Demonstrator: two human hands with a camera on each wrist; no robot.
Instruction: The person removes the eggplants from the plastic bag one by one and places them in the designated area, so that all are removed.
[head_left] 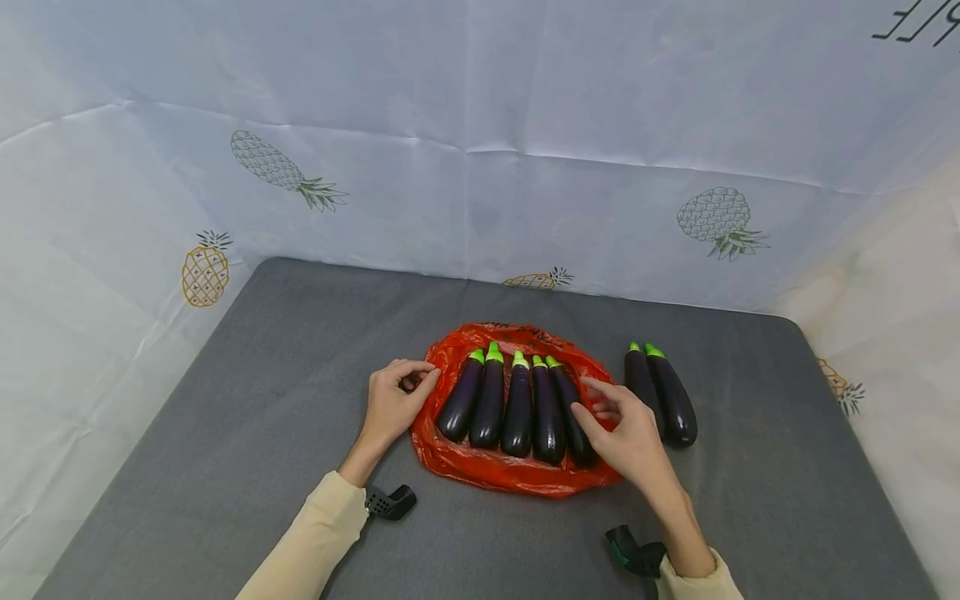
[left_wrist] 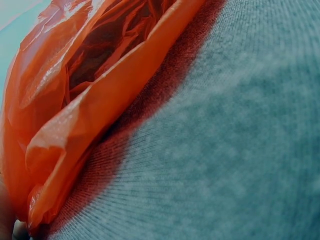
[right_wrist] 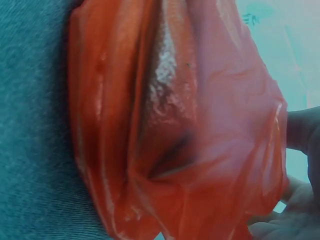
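A red plastic bag lies spread open on the table, its rim rolled down around several eggplants set side by side, green stems pointing away. My left hand pinches the bag's left rim between thumb and fingertips. In the left wrist view, the red plastic bunches toward the fingers at the lower left corner. At the bag's right rim is my right hand, thumb and fingers spread apart. The right wrist view shows its fingers against the plastic's edge, partly hidden by it.
Two more eggplants lie together on the grey table, just right of the bag and beyond the right hand. A white pineapple-print cloth hangs behind the table and along both sides.
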